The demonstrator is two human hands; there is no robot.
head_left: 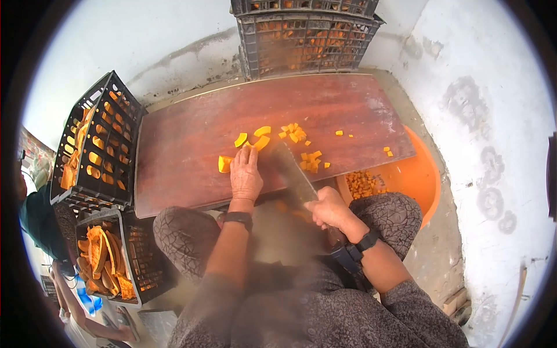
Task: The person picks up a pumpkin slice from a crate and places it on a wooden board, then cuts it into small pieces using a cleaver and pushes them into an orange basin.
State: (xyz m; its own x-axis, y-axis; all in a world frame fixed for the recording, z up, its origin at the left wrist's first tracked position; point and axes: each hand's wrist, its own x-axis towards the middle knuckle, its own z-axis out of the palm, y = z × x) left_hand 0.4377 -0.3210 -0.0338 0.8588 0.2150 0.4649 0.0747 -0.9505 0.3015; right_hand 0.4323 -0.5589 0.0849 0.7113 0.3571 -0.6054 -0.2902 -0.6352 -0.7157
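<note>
My right hand is wrapped round the handle of a cleaver, whose broad blade points forward over the board. My left hand rests on the reddish wooden board, its fingers bent down onto a yellow-orange pumpkin piece, which they partly hide. Other pumpkin strips lie just beyond the fingertips, and a thicker chunk sits left of the hand. Small pumpkin cubes are heaped past the blade, with another group of cubes right of it.
An orange basin holding diced pumpkin stands below the board's right edge. Black crates of pumpkin pieces flank the left side, one lower crate among them. Stacked crates stand behind. Another person's arm shows at lower left.
</note>
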